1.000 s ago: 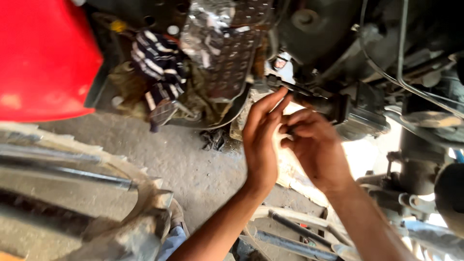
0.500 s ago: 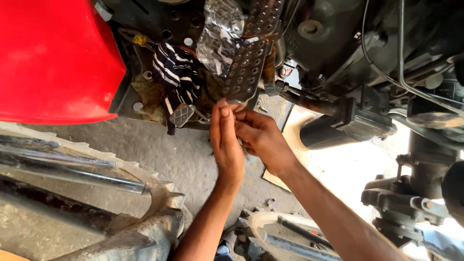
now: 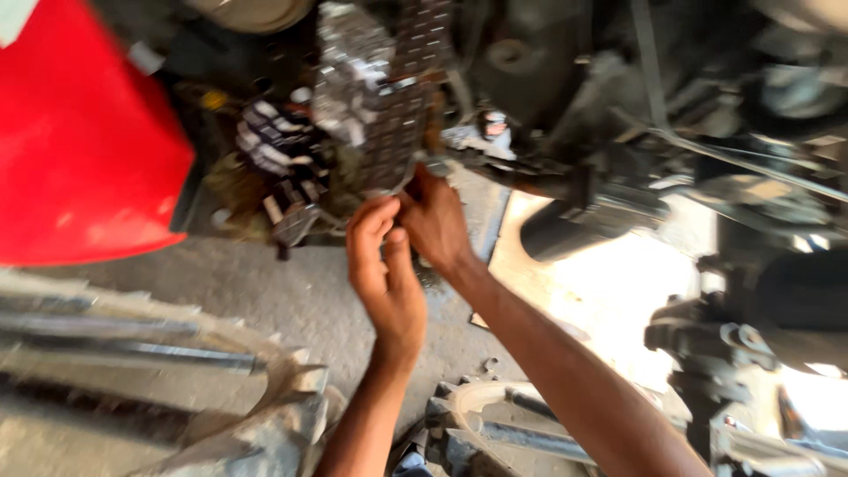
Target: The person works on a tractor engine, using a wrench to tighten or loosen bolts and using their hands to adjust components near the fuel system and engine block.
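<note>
The perforated metal footplate (image 3: pixel 402 124) hangs beneath the machine, beside the red body panel (image 3: pixel 79 132). It looks stiff, sharp-edged and probably greasy, best taken by its lower rim. The right hand (image 3: pixel 437 221) pinches that rim; the left hand (image 3: pixel 384 274), just below, has fingers curled together, its grip unclear through blur.

Grey concrete floor (image 3: pixel 265 291), red body panel (image 3: pixel 79 141), bright sunlit patch (image 3: pixel 601 300)
</note>
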